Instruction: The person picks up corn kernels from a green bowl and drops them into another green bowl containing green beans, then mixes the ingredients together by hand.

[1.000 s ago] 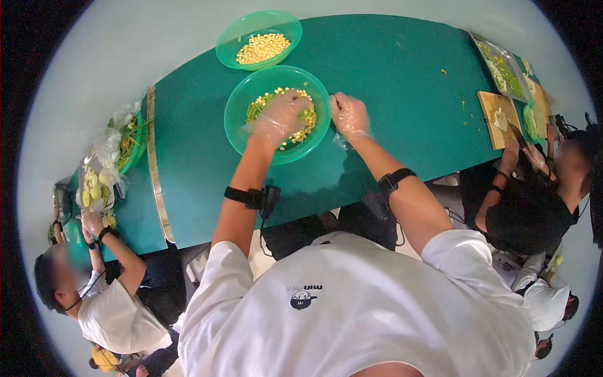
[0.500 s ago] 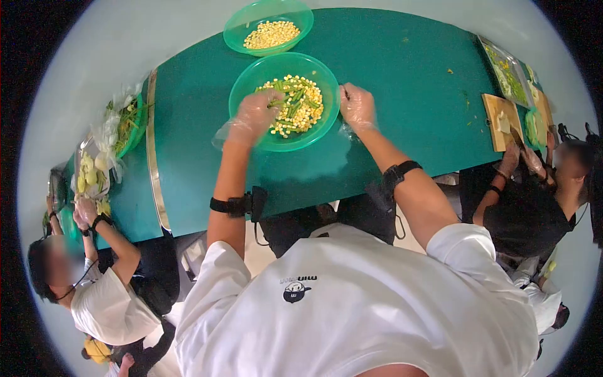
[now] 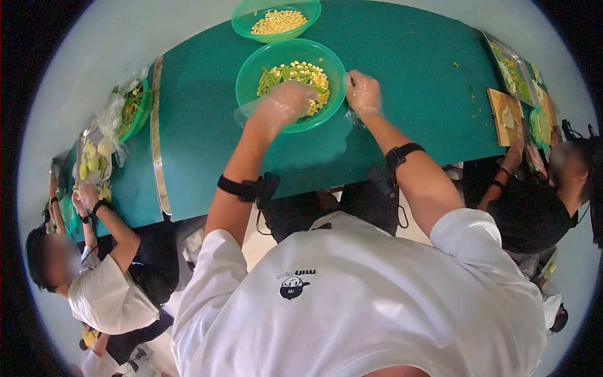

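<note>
In a large translucent green bowl (image 3: pixel 244 78) lie white-and-yellow corn kernels (image 3: pixel 319 78) and cut green bean-like pieces (image 3: pixel 270 78). My left hand (image 3: pixel 291 102), in a clear plastic glove, reaches down into this mix; it is blurred and its fingers are hidden. At the bowl's right rim, my right hand (image 3: pixel 364 93), also gloved, is closed with its fingers curled against the edge. Both wrists wear black straps.
A second green bowl (image 3: pixel 239 28) of kernels stands behind. To the left, a person handles pale vegetables by a tray (image 3: pixel 94 135) and a bowl of greens (image 3: pixel 141 116). To the right, another person works at a wooden board (image 3: pixel 496 112) near a metal tray (image 3: pixel 526 97).
My left hand has moved right and deeper over the mix. Green pieces now gather at the bowl's left side. My right hand stays at the rim; the whole view has shifted slightly.
</note>
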{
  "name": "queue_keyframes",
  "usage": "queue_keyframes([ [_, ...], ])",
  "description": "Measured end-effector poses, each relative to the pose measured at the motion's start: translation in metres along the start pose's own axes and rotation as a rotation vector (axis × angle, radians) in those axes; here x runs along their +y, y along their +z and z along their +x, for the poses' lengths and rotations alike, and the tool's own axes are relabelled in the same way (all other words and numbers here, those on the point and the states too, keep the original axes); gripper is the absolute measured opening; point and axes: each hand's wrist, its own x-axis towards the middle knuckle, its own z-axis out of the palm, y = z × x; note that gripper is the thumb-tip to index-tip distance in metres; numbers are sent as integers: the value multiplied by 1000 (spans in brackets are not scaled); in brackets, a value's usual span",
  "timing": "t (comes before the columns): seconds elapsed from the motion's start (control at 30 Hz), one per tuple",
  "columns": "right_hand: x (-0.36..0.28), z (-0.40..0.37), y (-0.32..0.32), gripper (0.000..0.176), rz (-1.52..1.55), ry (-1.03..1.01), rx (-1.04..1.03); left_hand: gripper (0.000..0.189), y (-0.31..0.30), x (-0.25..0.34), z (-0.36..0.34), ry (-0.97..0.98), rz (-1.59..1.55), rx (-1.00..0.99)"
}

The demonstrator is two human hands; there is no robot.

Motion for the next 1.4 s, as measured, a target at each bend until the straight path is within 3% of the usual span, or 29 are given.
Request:
queue_keyframes([
  [0.03,0,-1,0,28,-8,7,-1,28,6,2,3,47,94,-36],
  [0.13,-3,0,-2,30,-36,37,-30,37,13,10,8,-162,154,-116],
  [0.33,-5,0,-2,30,-65,61,-41,61,13,13,13,-294,211,-118],
  [0.53,-2,-2,2,29,-62,41,-21,71,22,-3,13,-23,145,68],
  [0.63,-3,0,0,29,-43,42,-17,71,17,-6,21,-12,131,11],
  [1.03,-6,2,0,31,-70,77,-33,39,20,-7,36,42,220,-17],
  [1.4,-8,-1,-7,29,72,75,-3,21,12,-15,33,61,-57,88],
])
